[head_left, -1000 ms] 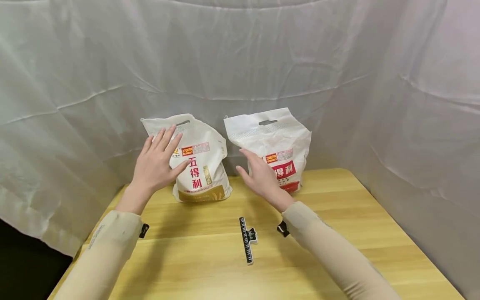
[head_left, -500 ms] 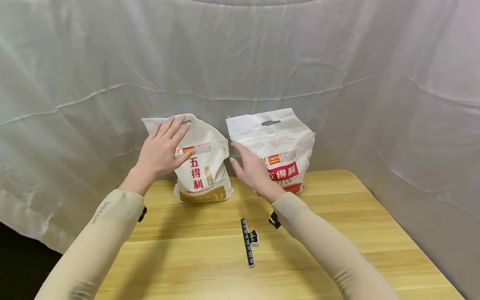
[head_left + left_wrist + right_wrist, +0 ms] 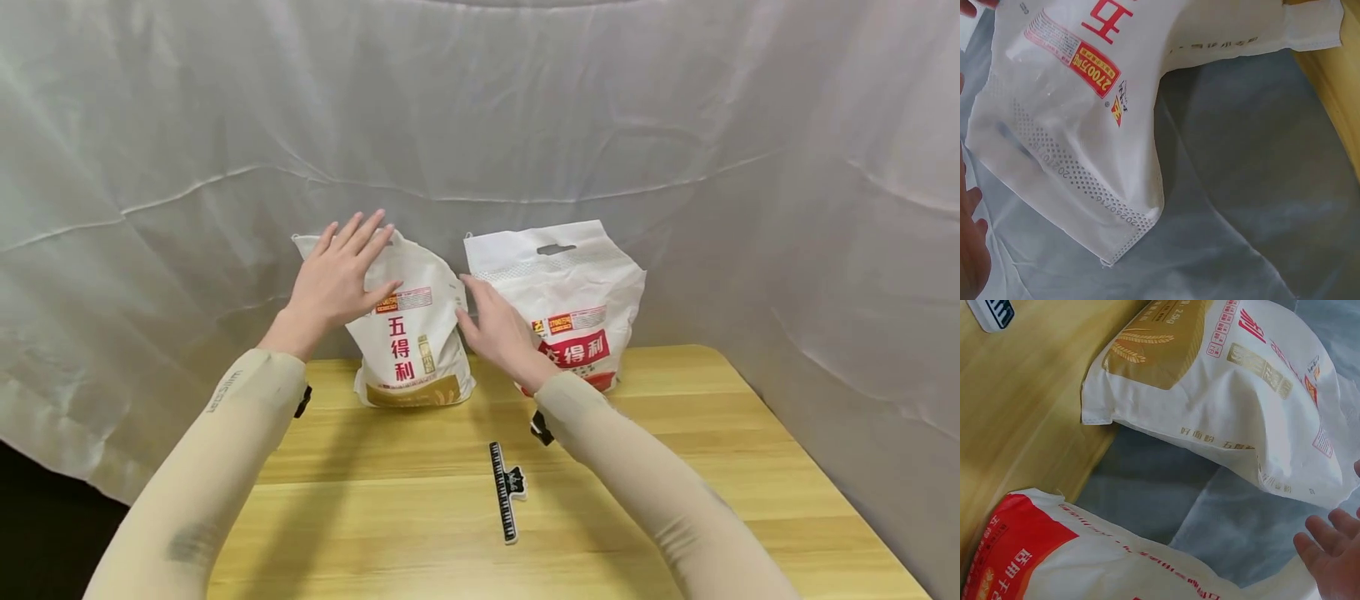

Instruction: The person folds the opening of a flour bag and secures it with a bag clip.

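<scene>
Two white flour bags stand side by side at the back of the table. The left flour bag (image 3: 427, 292) has red lettering and a gold base band; the right flour bag (image 3: 592, 287) carries a red label. My left hand (image 3: 326, 287), fingers spread, is in front of the left bag's upper left part and covers some of its handle slot. Between the bags reaches my right hand (image 3: 501, 329), its straight fingers close to the left bag's right side. In the right wrist view those fingers (image 3: 1319, 537) show below the left bag's top corner, apart from it.
A black-and-white clip with a piano-key pattern (image 3: 504, 496) lies on the wooden table (image 3: 405, 517) in front of the bags. Grey cloth (image 3: 480, 108) hangs behind and along both sides.
My left hand has moved up and a little right over the left flour bag. The right hand has shifted left, away from the right bag's label. The head view has turned slightly.
</scene>
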Available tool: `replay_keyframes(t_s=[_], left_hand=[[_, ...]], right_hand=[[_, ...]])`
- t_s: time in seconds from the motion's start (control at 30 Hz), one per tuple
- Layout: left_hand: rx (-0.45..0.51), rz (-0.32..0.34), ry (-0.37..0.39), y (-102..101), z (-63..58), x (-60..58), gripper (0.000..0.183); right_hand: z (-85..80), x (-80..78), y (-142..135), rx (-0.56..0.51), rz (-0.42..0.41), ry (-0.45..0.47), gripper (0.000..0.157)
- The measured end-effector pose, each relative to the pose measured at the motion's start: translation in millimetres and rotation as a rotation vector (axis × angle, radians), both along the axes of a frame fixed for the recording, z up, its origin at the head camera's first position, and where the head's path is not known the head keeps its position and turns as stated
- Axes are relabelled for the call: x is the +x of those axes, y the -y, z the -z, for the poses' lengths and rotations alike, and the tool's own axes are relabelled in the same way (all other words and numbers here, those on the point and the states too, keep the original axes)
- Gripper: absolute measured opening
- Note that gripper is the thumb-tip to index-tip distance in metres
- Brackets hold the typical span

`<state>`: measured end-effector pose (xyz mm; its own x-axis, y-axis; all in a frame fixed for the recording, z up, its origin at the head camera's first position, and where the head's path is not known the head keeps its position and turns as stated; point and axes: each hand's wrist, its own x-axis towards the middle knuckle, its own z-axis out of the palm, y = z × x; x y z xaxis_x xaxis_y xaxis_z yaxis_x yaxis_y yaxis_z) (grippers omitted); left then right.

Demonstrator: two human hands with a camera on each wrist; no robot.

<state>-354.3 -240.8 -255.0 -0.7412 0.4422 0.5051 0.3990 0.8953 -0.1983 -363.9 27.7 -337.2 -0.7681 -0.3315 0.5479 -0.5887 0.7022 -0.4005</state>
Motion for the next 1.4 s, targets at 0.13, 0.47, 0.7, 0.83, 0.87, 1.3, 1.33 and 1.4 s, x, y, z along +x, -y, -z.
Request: replay_keyframes(t_s=[0.13,0.47,0.7,0.83,0.87,1.3,1.33,1.4], left_hand=[[-0.007,0.009,0.012,-3.4,-3.1,-6.2,0.083],[0.079,0.116,-0.058,-5.5,5.0,-17.6,0.068],[0.174,0.234,-0.182,-9.5,11.6,-21.9,0.046],[0.199,0.264,-0.209,-12.6,15.0,-22.2,0.032],[0.203,0.268,-0.215,-13.1,16.3,-22.5,0.029],[0.242,0.310,-0.284,-8.5,29.3,-14.0,0.010],[0.240,0.313,-0.286,-7.7,29.6,-13.5,0.009],[0.238,0.323,-0.292,-6.1,29.8,-12.9,0.008]], right_hand=[[-1.1,-2.3,2.7,-0.032,-0.012,-0.047,0.055],[-0.2,-8.5,14.5,-0.121,-0.030,-0.070,0.045],[2.2,-14.4,16.9,-0.150,-0.007,-0.109,0.033],[4.6,-15.6,16.3,-0.145,0.021,-0.103,0.027],[5.2,-15.6,16.1,-0.143,0.030,-0.100,0.025],[9.9,-12.3,14.6,-0.139,0.031,-0.153,0.017],[10.0,-12.1,14.2,-0.134,0.031,-0.156,0.017],[10.5,-11.9,13.4,-0.131,0.027,-0.163,0.016]])
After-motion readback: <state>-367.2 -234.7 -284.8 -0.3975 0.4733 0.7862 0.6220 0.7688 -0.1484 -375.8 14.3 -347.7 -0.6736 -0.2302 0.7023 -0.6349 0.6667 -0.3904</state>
